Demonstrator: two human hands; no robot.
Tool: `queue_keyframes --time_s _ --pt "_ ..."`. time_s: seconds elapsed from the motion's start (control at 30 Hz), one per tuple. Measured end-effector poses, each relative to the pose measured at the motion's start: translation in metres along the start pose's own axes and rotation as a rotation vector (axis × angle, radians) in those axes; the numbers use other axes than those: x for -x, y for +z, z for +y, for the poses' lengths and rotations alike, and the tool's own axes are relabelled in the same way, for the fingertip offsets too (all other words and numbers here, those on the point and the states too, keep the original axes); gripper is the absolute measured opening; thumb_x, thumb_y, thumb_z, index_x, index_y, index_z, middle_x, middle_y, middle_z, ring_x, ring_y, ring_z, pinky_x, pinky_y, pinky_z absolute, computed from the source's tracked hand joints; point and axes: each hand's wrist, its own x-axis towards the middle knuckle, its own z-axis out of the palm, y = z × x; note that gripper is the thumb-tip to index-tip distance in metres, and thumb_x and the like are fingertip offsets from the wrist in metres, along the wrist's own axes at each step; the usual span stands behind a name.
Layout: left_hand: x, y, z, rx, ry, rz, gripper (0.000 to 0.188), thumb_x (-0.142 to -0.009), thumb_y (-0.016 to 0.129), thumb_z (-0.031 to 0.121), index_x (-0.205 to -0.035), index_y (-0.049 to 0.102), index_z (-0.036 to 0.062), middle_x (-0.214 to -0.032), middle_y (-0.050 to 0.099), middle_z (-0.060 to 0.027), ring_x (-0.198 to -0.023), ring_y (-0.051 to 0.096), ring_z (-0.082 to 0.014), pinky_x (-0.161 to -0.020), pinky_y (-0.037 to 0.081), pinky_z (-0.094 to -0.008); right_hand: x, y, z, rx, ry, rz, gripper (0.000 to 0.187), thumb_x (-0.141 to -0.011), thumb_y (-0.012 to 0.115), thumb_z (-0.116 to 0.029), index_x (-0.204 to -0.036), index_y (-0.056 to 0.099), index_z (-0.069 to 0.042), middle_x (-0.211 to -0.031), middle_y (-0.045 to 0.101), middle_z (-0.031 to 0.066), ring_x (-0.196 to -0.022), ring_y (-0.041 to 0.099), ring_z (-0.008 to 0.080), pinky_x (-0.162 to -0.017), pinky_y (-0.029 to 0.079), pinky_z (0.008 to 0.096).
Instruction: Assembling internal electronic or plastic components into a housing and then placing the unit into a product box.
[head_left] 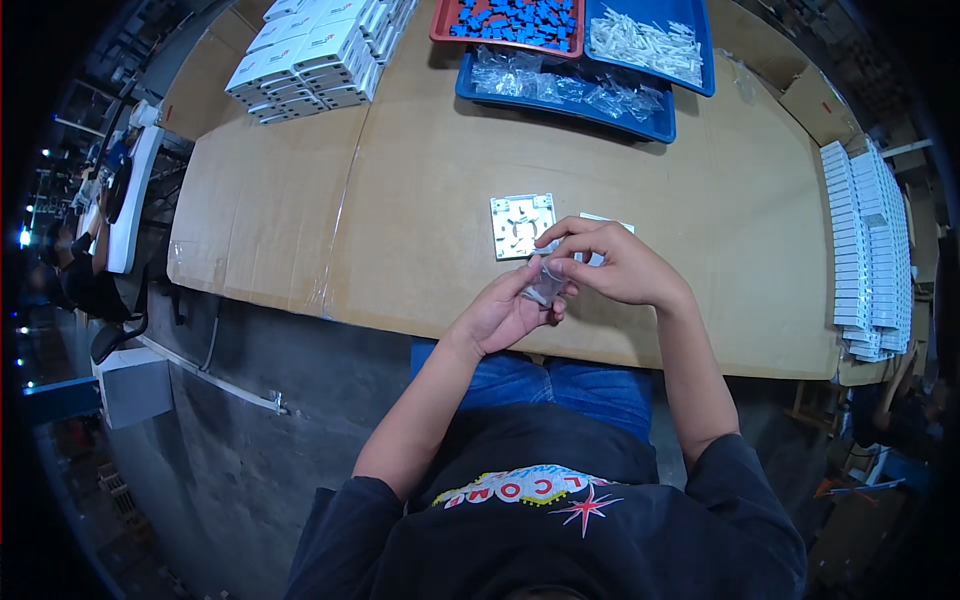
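Above the table (425, 190), left fingers (555, 314) grip a clear bag (546, 286); right fingers (578, 243) pinch it.

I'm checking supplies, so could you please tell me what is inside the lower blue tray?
The lower blue tray shows clear plastic bags toward its front. The red tray and upper blue tray cover its back, so contents there cannot be seen.
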Motion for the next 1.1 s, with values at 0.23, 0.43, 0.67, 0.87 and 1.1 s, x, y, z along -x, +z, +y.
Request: queue_keyframes --time_s 0.23,0.43,0.67,0.87,1.1 --pt "0.001 -0.007 -0.001 -0.053 0.01 -0.036 0.039 -0.113 0.045 0.042 -0.133 0.059 0.0106 -0.112 0.069 -0.0085 -0.094 0.065 -0.0206 -0.086 0.052 -0.036 -0.001 0.014 0.008 0.092 -0.046 -0.059 0.03 -0.108 0.056 -0.02 -0.114 0.075 0.002 -0.133 0.068 0.0131 -0.123 0.062 0.0267 -0.105 0.05 0.0384" --pt "0.0 -0.006 -0.005 0.006 0.019 -0.017 0.033 -0.111 0.05 0.039 -0.133 0.057 0.0153 -0.116 0.067 -0.003 -0.096 0.064 -0.0199 -0.09 0.051 -0.0386 0.001 0.013 0.006 0.11 -0.003 -0.112 0.037 -0.111 0.052 -0.026 -0.113 0.076 0.003 -0.14 0.065 0.0136 -0.131 0.058 0.031 -0.111 0.046 0.0402" --pt "0.004 -0.008 -0.004 -0.057 0.012 -0.016 0.042 -0.112 0.047 0.042 -0.135 0.058 0.0092 -0.115 0.068 -0.0084 -0.094 0.064 -0.0206 -0.091 0.051 -0.0384 -0.003 0.012 0.004 0.011 -0.008 -0.098 0.037 -0.11 0.054 -0.028 -0.11 0.075 0.003 -0.134 0.069 0.0164 -0.122 0.063 0.0284 -0.104 0.049 0.0402" --pt "0.004 0.003 0.0 -0.003 -0.024 0.012 0.059 -0.114 0.042 0.045 -0.143 0.056 -0.004 -0.113 0.068 -0.0083 -0.093 0.065 -0.0186 -0.087 0.053 -0.0352 -0.028 -0.076 0.012 0.064 0.058 0.385 0.022 -0.104 0.064 -0.015 -0.111 0.075 0.003 -0.108 0.078 0.0094 -0.104 0.07 0.0193 -0.093 0.054 0.034" --pt "0.004 0.004 0.001 -0.005 -0.04 0.023 0.058 -0.114 0.041 0.045 -0.144 0.056 -0.0029 -0.114 0.067 -0.0081 -0.093 0.062 -0.0189 -0.088 0.052 -0.0352 -0.107 -0.234 0.076 0.196 -0.106 0.911 0.019 -0.099 0.063 -0.009 -0.111 0.077 -0.002 -0.101 0.079 0.0107 -0.094 0.074 0.02 -0.083 0.056 0.0326"
